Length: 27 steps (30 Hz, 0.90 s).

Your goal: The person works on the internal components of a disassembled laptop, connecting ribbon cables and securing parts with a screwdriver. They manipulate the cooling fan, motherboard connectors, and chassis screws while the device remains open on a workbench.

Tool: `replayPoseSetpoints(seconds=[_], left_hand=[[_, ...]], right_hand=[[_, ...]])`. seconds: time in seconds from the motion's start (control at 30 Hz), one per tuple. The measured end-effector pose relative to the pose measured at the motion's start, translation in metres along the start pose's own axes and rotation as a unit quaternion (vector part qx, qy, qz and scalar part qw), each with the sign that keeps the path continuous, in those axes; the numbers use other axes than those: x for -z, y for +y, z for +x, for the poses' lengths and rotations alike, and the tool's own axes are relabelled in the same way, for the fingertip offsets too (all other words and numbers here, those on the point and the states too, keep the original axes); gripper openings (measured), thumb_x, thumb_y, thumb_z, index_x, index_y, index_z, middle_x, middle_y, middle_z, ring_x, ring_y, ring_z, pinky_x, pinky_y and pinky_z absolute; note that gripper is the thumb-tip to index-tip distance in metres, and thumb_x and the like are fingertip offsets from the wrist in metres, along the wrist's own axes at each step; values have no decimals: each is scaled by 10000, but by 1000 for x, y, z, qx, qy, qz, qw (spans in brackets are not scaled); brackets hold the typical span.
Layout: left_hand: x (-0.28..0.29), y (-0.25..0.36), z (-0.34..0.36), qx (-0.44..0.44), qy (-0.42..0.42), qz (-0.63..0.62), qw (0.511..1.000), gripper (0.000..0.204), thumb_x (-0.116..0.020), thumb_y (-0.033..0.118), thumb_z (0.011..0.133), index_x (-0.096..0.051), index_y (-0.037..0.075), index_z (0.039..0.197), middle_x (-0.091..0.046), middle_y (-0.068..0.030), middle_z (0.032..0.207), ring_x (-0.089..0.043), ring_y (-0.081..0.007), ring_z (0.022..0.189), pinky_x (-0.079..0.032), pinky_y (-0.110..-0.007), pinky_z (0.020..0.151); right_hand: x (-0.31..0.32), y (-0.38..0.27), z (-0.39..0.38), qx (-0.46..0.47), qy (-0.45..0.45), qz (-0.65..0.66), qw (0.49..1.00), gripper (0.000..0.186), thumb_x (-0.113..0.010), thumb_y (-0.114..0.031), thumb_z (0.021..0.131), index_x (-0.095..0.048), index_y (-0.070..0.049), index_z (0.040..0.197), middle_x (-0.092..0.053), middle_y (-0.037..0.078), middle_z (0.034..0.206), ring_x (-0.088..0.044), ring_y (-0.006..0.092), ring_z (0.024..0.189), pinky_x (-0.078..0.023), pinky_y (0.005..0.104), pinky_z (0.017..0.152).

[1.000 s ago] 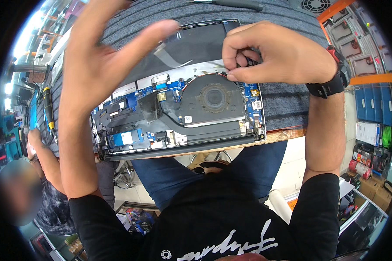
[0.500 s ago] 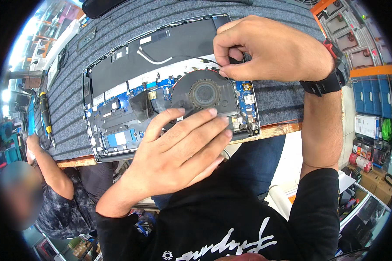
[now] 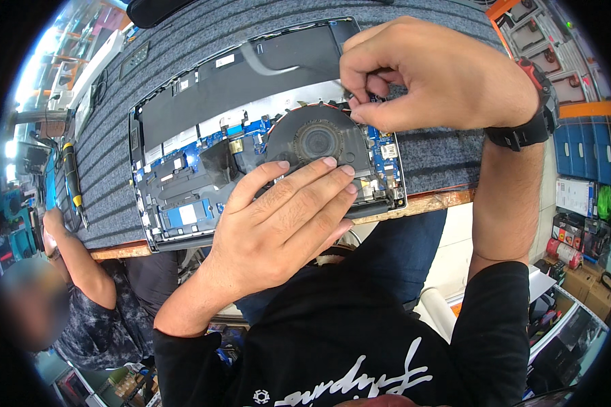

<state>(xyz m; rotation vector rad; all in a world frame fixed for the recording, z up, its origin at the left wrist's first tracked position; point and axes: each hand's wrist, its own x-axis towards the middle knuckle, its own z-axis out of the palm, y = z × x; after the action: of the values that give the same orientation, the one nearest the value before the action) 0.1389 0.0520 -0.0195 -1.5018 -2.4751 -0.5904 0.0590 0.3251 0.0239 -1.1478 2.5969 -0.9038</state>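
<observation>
Black and round-edged, the fan (image 3: 317,140) sits in the open laptop base (image 3: 214,88) on the bench (image 3: 108,203), and good work here depends on how gently both hands act around it. At the fan's near edge the left hand (image 3: 278,214) lies palm down, fingers straight and slightly parted, grasping nothing; light, even pressure on the housing should steady it, with no fingertip leaning on the rotor. At the fan's far right edge the right hand (image 3: 431,81) is curled, thumb and forefinger pinched, seemingly on one end of a blurred pale strip (image 3: 270,71) that reaches past the fan's far side; whether this is a tool or a ribbon cannot be told. Small, slow movements near the fan's rim seem wisest, lifting rather than dragging, well clear of the blue circuit board (image 3: 194,161) left of the fan, where little connectors could snag
</observation>
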Motion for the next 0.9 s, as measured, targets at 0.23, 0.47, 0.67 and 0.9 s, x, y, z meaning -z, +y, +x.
replayPoseSetpoints(seconds=[0.23, 0.47, 0.67, 0.9], left_hand=[[1, 1, 0, 3, -1, 5, 1000, 420, -857, 230, 830, -768, 100, 1220, -746, -46, 1318, -703, -226, 1241, -440, -406, 1075], [1, 2, 1, 5, -2, 4, 1000, 423, -857, 229, 832, -771, 105, 1227, -748, -41, 1316, -706, -226, 1240, -436, -407, 1077], [-1, 1, 0, 4, 0, 3, 1000, 421, -856, 232, 835, -771, 107, 1228, -746, -40, 1320, -706, -224, 1242, -433, -405, 1081], [-1, 1, -1, 6, 0, 4, 1000, 424, -857, 233, 836, -766, 111, 1232, -743, -39, 1328, -705, -220, 1243, -427, -405, 1086]], right_hand=[[1, -2, 1, -9, -18, 27, 999, 193, -788, -133, 906, -664, 13, 884, -566, 66, 774, -531, 165, 669, -446, 320, 613], [5, -3, -4, -37, -26, -4, 999, 197, -781, -126, 892, -656, 25, 871, -572, 84, 768, -562, 181, 672, -462, 335, 619], [9, -4, -9, -49, -32, 5, 998, 209, -777, -126, 877, -645, 35, 860, -565, 92, 758, -564, 186, 665, -463, 333, 611], [11, -3, -12, -28, -34, 26, 999, 198, -774, -121, 871, -647, 30, 851, -598, 86, 769, -583, 174, 674, -473, 320, 615]])
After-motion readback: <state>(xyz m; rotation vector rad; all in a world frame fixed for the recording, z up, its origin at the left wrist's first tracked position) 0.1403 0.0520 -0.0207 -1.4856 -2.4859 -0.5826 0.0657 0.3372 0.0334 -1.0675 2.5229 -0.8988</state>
